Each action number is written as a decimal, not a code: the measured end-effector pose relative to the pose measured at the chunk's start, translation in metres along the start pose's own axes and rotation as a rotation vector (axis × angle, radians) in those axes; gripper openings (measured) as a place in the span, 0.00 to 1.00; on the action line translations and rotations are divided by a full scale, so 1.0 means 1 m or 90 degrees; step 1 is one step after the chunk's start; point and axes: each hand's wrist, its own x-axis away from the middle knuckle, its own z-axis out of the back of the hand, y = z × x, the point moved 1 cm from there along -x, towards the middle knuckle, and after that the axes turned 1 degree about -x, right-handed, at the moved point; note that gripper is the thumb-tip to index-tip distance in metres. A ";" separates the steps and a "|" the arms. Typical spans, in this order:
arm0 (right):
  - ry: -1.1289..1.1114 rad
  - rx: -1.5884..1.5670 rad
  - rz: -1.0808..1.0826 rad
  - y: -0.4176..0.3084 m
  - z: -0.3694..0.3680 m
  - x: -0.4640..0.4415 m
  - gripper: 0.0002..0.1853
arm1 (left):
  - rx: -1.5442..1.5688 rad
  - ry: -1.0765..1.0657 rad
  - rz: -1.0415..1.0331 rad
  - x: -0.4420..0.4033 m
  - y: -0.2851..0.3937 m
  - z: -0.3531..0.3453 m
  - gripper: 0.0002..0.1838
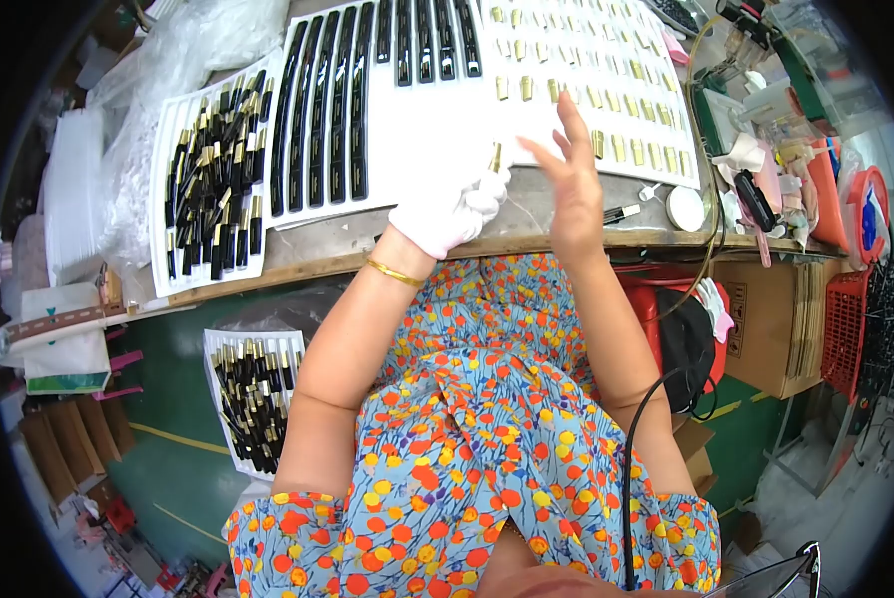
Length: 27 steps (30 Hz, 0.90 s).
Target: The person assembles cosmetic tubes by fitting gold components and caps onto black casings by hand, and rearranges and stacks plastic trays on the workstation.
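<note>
My left hand [454, 214], in a white glove, is closed around a small gold cap [496, 156] whose upper end sticks out above the fingers. Whether anything is joined below the cap is hidden in the glove. My bare right hand [575, 189] is raised just right of it, fingers apart, with nothing seen in it. Beyond both hands lies a white tray [527, 118] with rows of gold caps [629, 149]. To the left, long rows of glossy black tubes [316, 120] fill another white tray [377, 130].
A tray [161, 189] heaped with black, gold-topped tubes [213, 169] stands at the table's left. Another such heap [253, 399] sits lower down. At right are a round white lid [685, 208], a cable [711, 214], cardboard [766, 324] and a red basket [846, 339].
</note>
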 end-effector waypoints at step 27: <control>0.282 -0.726 -0.536 0.035 0.034 -0.002 0.29 | -1.476 1.041 -0.127 -0.069 0.118 -0.013 0.12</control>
